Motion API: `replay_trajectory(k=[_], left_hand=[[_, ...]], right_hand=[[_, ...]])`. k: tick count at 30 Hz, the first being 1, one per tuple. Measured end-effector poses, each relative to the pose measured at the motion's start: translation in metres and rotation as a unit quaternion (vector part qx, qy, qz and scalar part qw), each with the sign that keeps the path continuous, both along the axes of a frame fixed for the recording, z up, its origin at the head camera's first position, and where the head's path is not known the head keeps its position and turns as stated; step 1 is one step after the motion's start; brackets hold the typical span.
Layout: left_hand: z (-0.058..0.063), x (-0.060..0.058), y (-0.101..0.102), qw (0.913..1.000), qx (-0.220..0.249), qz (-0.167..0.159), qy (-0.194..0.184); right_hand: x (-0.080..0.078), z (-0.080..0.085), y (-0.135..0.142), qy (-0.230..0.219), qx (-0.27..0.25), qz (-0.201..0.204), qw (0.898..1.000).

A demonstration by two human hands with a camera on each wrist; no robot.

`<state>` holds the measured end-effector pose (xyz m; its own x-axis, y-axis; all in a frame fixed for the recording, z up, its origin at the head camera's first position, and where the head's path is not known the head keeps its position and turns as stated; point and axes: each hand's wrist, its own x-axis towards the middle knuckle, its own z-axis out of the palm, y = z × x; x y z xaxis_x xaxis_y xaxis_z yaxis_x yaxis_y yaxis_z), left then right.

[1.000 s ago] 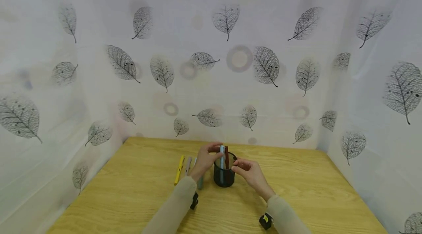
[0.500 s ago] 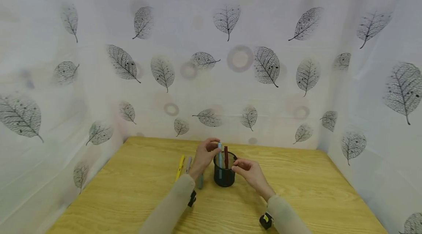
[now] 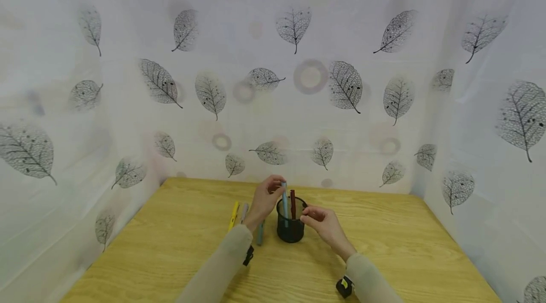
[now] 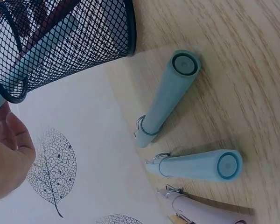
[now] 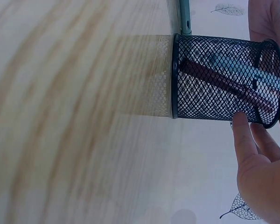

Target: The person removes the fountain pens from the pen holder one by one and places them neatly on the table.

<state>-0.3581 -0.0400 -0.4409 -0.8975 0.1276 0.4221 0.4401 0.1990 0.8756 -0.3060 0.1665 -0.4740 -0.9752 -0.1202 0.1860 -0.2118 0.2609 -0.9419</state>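
A black mesh pen holder (image 3: 291, 233) stands upright on the table. My left hand (image 3: 265, 199) pinches the upper end of a light blue pen (image 3: 285, 198). That pen's lower part is inside the holder and shows through the mesh (image 4: 49, 44) in the left wrist view. Beside it in the holder leans a dark red pen (image 3: 293, 201). My right hand (image 3: 325, 228) holds the holder by the right side of its rim, with a fingertip against the mesh in the right wrist view.
Left of the holder lie a grey-green pen (image 4: 167, 98), another light blue pen (image 4: 196, 165), a lilac pen (image 4: 210, 208) and a yellow pen (image 3: 233, 215). A leaf-printed curtain (image 3: 273, 118) hangs behind the wooden table (image 3: 371, 236) and along both sides.
My left hand has risen a little and shifted slightly left, with the light blue pen's top moving along. My right hand and the pen holder have stayed in place.
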Motion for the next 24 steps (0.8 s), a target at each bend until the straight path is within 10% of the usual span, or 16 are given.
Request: replay_trajectory(k=[24], left_hand=[[0.012,0.006,-0.005,0.9983,0.057,0.011,0.004]], right_hand=[[0.000,-0.001,-0.001,-0.005,0.000,-0.005,1.000]])
